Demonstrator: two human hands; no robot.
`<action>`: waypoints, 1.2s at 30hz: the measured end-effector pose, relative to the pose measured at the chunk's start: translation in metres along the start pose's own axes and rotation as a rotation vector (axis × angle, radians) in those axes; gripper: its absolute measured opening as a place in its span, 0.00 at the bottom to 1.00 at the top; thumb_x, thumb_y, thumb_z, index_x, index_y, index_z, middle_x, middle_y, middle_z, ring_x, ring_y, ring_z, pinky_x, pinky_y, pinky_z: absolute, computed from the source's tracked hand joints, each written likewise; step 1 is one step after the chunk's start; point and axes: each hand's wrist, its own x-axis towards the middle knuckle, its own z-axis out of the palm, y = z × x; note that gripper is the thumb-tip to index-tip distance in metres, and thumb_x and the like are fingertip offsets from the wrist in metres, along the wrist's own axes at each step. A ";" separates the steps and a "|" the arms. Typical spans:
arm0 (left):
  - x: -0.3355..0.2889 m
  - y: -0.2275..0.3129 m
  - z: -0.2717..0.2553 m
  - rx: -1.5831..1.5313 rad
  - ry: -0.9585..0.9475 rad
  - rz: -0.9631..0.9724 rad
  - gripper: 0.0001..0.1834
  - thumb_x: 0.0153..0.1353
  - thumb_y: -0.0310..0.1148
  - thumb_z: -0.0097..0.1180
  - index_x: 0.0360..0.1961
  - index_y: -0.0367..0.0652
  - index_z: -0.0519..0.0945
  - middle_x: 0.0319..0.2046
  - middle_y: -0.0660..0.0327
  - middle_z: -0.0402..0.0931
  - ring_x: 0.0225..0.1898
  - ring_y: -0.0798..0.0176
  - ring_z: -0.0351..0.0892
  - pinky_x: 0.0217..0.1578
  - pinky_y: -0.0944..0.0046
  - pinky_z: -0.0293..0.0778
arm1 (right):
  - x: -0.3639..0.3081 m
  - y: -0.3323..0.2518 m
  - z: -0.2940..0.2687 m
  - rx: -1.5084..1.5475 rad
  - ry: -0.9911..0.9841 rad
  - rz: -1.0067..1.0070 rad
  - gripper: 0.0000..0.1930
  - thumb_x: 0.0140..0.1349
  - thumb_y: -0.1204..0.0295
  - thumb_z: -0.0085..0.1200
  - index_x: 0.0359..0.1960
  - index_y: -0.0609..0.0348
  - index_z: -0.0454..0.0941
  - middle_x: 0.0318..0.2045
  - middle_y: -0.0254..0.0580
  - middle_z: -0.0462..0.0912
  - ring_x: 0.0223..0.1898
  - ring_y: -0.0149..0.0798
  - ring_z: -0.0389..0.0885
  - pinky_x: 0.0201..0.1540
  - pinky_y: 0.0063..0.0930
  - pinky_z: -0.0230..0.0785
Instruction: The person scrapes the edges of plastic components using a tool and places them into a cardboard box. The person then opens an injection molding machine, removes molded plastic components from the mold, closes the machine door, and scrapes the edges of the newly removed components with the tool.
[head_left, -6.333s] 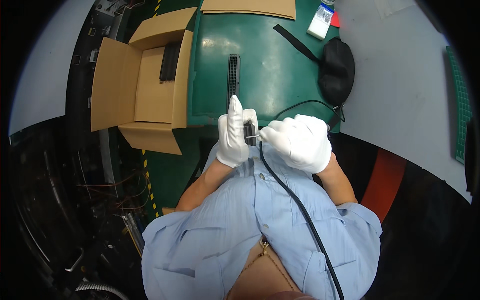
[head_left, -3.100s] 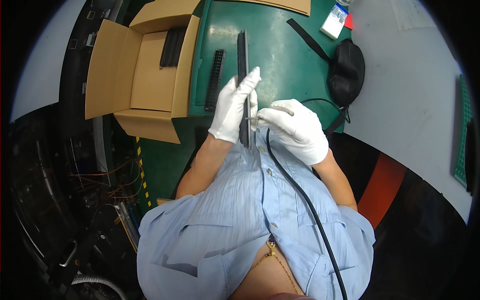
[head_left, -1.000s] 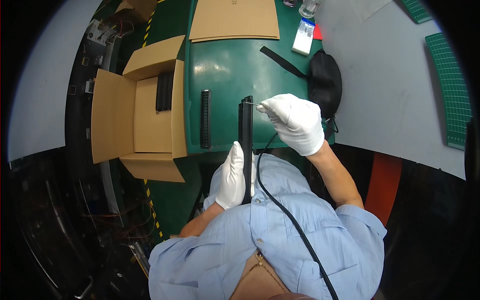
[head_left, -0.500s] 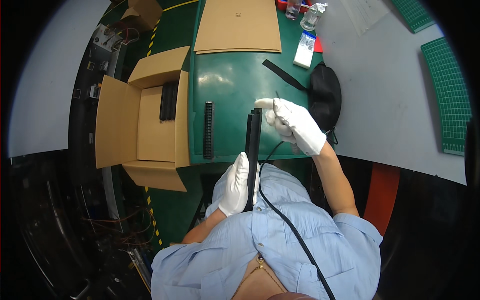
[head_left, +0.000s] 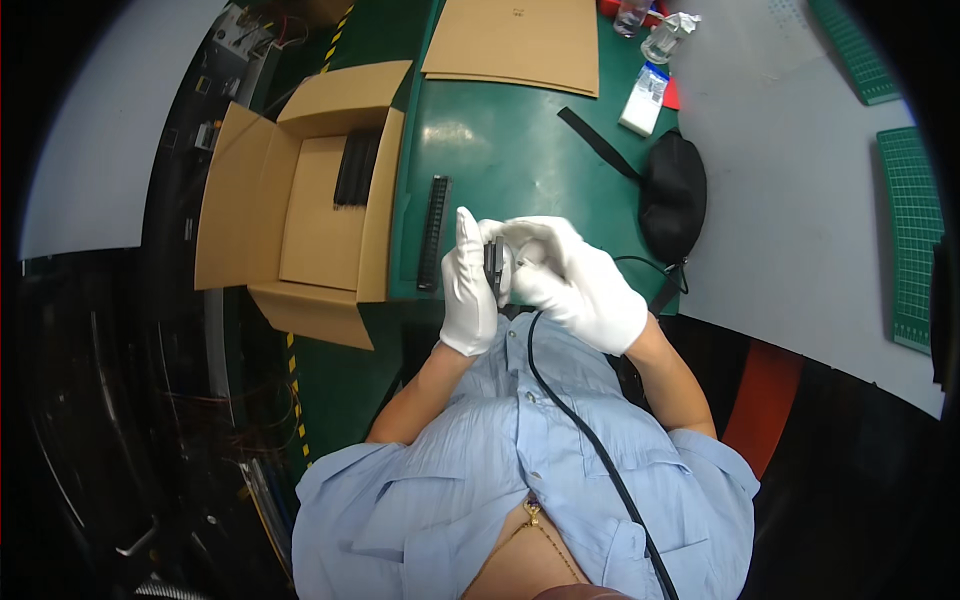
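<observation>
Both of my hands wear white gloves and meet in front of my chest. My left hand (head_left: 468,295) is closed on a long black plastic bar (head_left: 493,265), now seen nearly end-on, so most of its length is hidden. Close against the bar's right side, my right hand (head_left: 590,285) has its fingers bent inward; what lies between them cannot be made out. A similar black slotted bar (head_left: 433,235) lies on the green table to the left of my hands. From beneath my right hand a black cord (head_left: 590,440) runs down across my shirt.
An open cardboard box (head_left: 315,215) at the left holds several black bars (head_left: 357,170). Flat cardboard sheets (head_left: 515,45) lie at the far side of the green table (head_left: 490,140). To the right are a black pouch (head_left: 672,195), a white packet (head_left: 644,100) and a glass jar (head_left: 668,38).
The bar, earlier upright along my body with its length showing, has tipped nearly end-on. My left hand has risen, and my right hand has come down beside it. The view has shifted slightly.
</observation>
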 end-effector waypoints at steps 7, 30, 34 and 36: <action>-0.011 -0.010 -0.011 0.061 -0.127 0.038 0.44 0.81 0.58 0.19 0.17 0.37 0.71 0.11 0.64 0.62 0.14 0.70 0.57 0.21 0.65 0.56 | -0.008 0.013 -0.008 -0.681 0.103 -0.407 0.06 0.69 0.71 0.60 0.41 0.60 0.78 0.32 0.41 0.82 0.30 0.43 0.83 0.34 0.34 0.76; -0.018 -0.035 -0.019 0.278 -0.253 0.343 0.40 0.80 0.53 0.16 0.27 0.38 0.77 0.17 0.56 0.75 0.17 0.50 0.74 0.27 0.60 0.72 | -0.029 0.030 0.001 -0.787 0.213 -0.519 0.13 0.52 0.72 0.63 0.41 0.52 0.83 0.29 0.34 0.82 0.29 0.41 0.84 0.31 0.35 0.76; -0.006 -0.037 -0.024 0.519 -0.316 0.556 0.42 0.77 0.64 0.19 0.42 0.41 0.81 0.18 0.60 0.75 0.18 0.52 0.77 0.26 0.59 0.73 | -0.026 0.020 0.001 -0.372 0.207 0.008 0.17 0.63 0.56 0.64 0.39 0.60 0.84 0.30 0.41 0.85 0.33 0.40 0.87 0.38 0.32 0.78; -0.002 -0.026 -0.020 0.510 -0.306 0.604 0.46 0.73 0.69 0.19 0.50 0.39 0.80 0.19 0.60 0.75 0.18 0.56 0.76 0.24 0.60 0.71 | -0.020 0.021 0.001 -0.133 -0.020 0.375 0.30 0.61 0.43 0.64 0.37 0.66 0.83 0.29 0.44 0.86 0.32 0.33 0.85 0.39 0.28 0.76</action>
